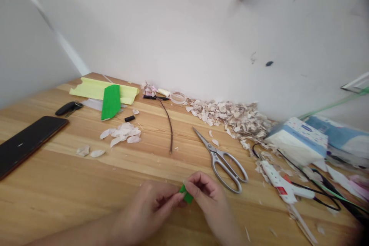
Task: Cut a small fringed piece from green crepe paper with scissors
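Between my two hands, low over the near middle of the table, is a small piece of green crepe paper (188, 197). My left hand (155, 201) pinches its left end between thumb and forefinger. From the other side, the thumb and fingers of my right hand (205, 196) close on the same piece. Silver scissors (221, 161) lie just beyond my right hand, blades pointing away to the left. A thin brown twig (170, 128) rests past my hands. Farther left, a larger green paper piece (111, 102) overlaps a yellow crepe paper sheet (86, 88).
Pale petal-like pieces (122, 133) lie left of the twig, and a heap of dry flakes (233, 117) lines the wall. At right are a white glue gun (278, 180) with cables and a tissue pack (300, 138). A phone (29, 142) and keys (69, 108) lie left.
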Available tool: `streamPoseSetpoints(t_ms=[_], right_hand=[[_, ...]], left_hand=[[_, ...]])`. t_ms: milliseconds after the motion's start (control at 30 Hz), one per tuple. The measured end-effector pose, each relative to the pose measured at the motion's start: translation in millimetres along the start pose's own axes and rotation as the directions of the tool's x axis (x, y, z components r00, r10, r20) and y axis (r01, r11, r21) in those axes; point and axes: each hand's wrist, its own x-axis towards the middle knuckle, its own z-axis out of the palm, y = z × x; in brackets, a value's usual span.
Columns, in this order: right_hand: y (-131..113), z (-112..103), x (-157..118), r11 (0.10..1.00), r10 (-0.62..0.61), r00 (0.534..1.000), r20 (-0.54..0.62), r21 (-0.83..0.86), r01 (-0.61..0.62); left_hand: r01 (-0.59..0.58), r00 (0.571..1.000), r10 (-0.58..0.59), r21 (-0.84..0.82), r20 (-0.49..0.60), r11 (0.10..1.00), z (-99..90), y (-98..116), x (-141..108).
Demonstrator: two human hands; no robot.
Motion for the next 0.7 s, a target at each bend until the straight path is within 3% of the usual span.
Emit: streamPoseSetpoints(t_ms=[167, 433, 600, 700], right_hand=[[2.6, 2.6, -0.4, 0.998, -0.050, 0.998, -0.046, -0.046, 0.048], [-2.4, -4.2, 4.7, 0.989, -0.010, 0.994, 0.104, -0.142, 0.025], [-1.7, -2.8, 3.4, 0.975, -0.046, 0.998, 0.037, -0.217, 0.053], [-3.6, -4.5, 4.5, 0.972, -0.041, 0.998, 0.054, -0.229, 0.052]], left_hand=[[0.015, 1.000, -0.015, -0.022, 0.003, 1.000, -0.2, -0.1, 1.8], [-0.025, 0.999, 0.023, -0.053, -0.029, 0.998, -0.3, -4.4, 0.1], [0.067, 0.998, -0.064, -0.189, 0.023, 0.980, -1.2, 0.3, 2.4], [0.113, 0.993, -0.102, -0.273, 0.053, 0.955, -3.4, 3.2, 4.0]])
